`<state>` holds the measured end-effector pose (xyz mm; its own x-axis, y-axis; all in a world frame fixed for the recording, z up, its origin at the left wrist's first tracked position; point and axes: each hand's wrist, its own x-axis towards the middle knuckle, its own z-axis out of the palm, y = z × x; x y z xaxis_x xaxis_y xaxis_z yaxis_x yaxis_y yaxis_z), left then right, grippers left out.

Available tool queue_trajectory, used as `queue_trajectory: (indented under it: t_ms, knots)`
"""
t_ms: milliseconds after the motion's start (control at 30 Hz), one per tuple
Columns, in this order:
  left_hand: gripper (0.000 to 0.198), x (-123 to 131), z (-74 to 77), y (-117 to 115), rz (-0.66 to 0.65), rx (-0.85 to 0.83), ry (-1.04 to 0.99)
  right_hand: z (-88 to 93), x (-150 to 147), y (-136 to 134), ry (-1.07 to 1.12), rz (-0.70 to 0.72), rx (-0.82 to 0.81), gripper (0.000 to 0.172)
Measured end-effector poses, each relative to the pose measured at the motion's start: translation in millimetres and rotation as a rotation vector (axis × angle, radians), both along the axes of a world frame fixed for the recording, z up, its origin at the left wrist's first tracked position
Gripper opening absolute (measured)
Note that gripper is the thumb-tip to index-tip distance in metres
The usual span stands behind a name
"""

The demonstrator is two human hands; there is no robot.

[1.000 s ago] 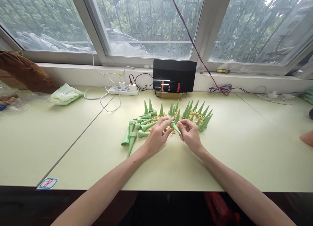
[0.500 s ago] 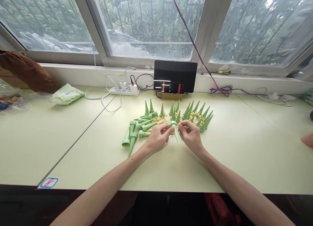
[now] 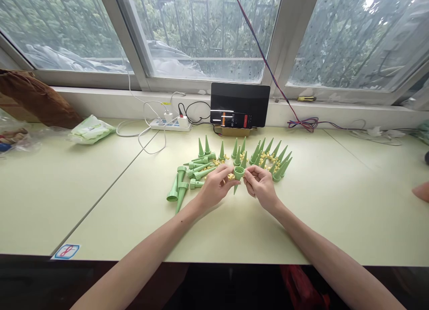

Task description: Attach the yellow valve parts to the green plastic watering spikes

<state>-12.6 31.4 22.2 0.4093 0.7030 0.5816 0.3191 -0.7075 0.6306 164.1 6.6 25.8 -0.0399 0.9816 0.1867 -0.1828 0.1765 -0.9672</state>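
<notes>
My left hand [image 3: 217, 184] is closed around a green watering spike [image 3: 239, 172], thumb and fingers at its collar. The spike tilts so its open round mouth faces me and its tip points down. My right hand [image 3: 261, 184] pinches close against the spike's right side; whatever small piece is between its fingertips is hidden. Beyond the hands, several green spikes [image 3: 237, 157] stand tip up, and small yellow pieces [image 3: 231, 176] lie scattered among them. To the left, more spikes [image 3: 182, 193] lie on their sides or lean together.
A black tablet [image 3: 239, 97] with a phone [image 3: 234, 120] before it leans at the back of the table [image 3: 127, 202]. A power strip [image 3: 170, 124] with white cables lies left of it. A tissue pack [image 3: 92, 130] sits farther left. Part of another person's hand [image 3: 420, 192] shows at the right edge.
The held spike has been tipped so its open mouth turns toward me and its tip swings left and back. Both hands stay nearly in place.
</notes>
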Motion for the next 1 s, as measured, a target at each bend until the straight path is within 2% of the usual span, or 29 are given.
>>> queue_trajectory:
  t_ms: [200, 333, 433, 567, 633, 733, 800, 900, 1000]
  knots:
    - [0.033, -5, -2.4, 3, -0.017, 0.260, 0.062, -1.9, 1, 1, 0.008, 0.037, -0.028, 0.034]
    - [0.032, -4, -4.1, 3, 0.013, 0.264, 0.051, -0.5, -1, 1, -0.020, 0.019, -0.011, 0.034]
    - [0.027, 0, -0.2, 0, 0.046, 0.107, 0.021, -0.3, -3, 2, -0.033, -0.021, 0.040, 0.033]
    - [0.022, 3, 7.5, -2, 0.101, -0.223, -0.107, -1.9, -3, 3, -0.052, -0.097, 0.108, 0.030]
    - [0.027, 2, 10.8, -2, 0.096, -0.393, -0.175, -2.9, -1, 3, -0.074, -0.123, 0.135, 0.029]
    - [0.050, 2, 15.0, -2, -0.021, -0.632, -0.182, -4.4, 0, 3, -0.118, -0.120, 0.168, 0.027]
    - [0.057, 2, 17.1, -3, -0.096, -0.760, -0.150, -5.7, 0, 3, -0.146, -0.103, 0.188, 0.026]
    - [0.057, 2, 17.3, -4, -0.181, -0.844, -0.147, -8.0, 0, 2, -0.160, -0.075, 0.197, 0.026]
    - [0.054, 1, 14.6, -3, -0.234, -0.845, -0.184, -10.5, 0, 3, -0.136, -0.045, 0.166, 0.026]
